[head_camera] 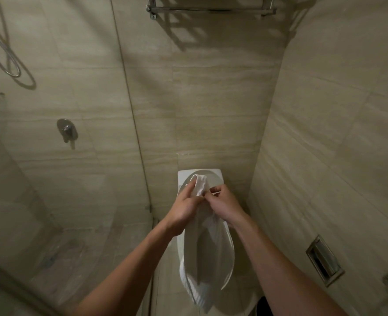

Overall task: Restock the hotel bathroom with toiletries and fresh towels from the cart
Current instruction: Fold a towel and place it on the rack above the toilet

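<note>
I'm looking down over a white ceramic toilet in a beige-tiled corner, and both hands are up in front of me on a white cotton towel. The left hand has its fingers curled round the bunched top of the cloth, taking the weight. The right hand pinches an edge just beside it between thumb and fingertips, I'd say to find a hem or corner. Neither hand has anything else in it.

The towel hangs free from that double grip, long and narrow, its ribbed lower end dangling in front of the toilet lid. I reckon it's held high so the cloth stays off the seat and floor while it's straightened.

Up the back wall is a chrome bar towel rack, and it looks bare from here. That's my guess for where this towel goes, so the job reads as early: shake out, fold, then lift. It's a long reach upward.

To the left there's a clear glass shower screen with a round chrome mixer valve behind it. To the right there's a recessed steel paper holder.
</note>
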A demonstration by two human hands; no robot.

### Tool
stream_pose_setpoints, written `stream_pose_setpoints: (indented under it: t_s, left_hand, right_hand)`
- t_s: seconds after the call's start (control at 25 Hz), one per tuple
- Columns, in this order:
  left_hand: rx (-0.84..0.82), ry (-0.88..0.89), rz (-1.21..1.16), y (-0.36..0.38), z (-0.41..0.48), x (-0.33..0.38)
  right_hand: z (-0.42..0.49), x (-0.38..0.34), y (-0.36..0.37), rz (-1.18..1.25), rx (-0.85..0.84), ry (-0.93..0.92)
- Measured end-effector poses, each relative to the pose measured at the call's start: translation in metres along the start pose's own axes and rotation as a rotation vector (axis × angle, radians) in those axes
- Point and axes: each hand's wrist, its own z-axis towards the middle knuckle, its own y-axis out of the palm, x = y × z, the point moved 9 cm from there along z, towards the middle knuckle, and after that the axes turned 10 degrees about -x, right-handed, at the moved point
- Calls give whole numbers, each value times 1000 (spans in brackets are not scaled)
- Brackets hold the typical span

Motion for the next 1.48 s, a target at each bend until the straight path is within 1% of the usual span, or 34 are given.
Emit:
stream_pose_setpoints:
  t_s: [0.08,0.24,0.36,0.48,0.56,0.64,0.8,0.96,1.08,1.16,1.28,1.36,1.48]
  left_hand:
    - [21,-10,33,-3,2,-2]
    - [59,-14,116,-5,4,3]
    - [52,14,187,2,3,12]
    - [88,7,268,-4,3,18]
    - [69,-28,306,-8,6,20]
    - [53,-63,321,-11,7,22]
    - [168,-112,328,-35,5,22]
    - [228,-66,343,-44,4,22]
    - [262,-84,332,-52,1,18]
    - [314,-113,325,-65,-1,15]
    - [374,-149,306,-81,-4,14]
    - [361,-120,289,-76,-4,17]
    - [231,-73,244,-40,6,18]
  right_hand:
    - [1,-1,-4,-40,35,-20]
    - [-3,-4,-14,-34,132,-96]
    - [-9,-4,-21,-46,193,-139]
    - [-11,-8,-24,-45,166,-217]
    - [-11,-12,-21,-69,105,-261]
    - [-8,-15,-20,-116,77,-290]
    - [0,-15,-39,-137,134,-307]
    - [9,-13,-42,-215,152,-302]
    - [11,-3,-52,-148,200,-249]
    - [10,3,-67,-111,253,-218]
    - [9,5,-82,-132,310,-216]
    - [7,-3,-73,-178,274,-241]
    - [6,-19,-31,-200,92,-308]
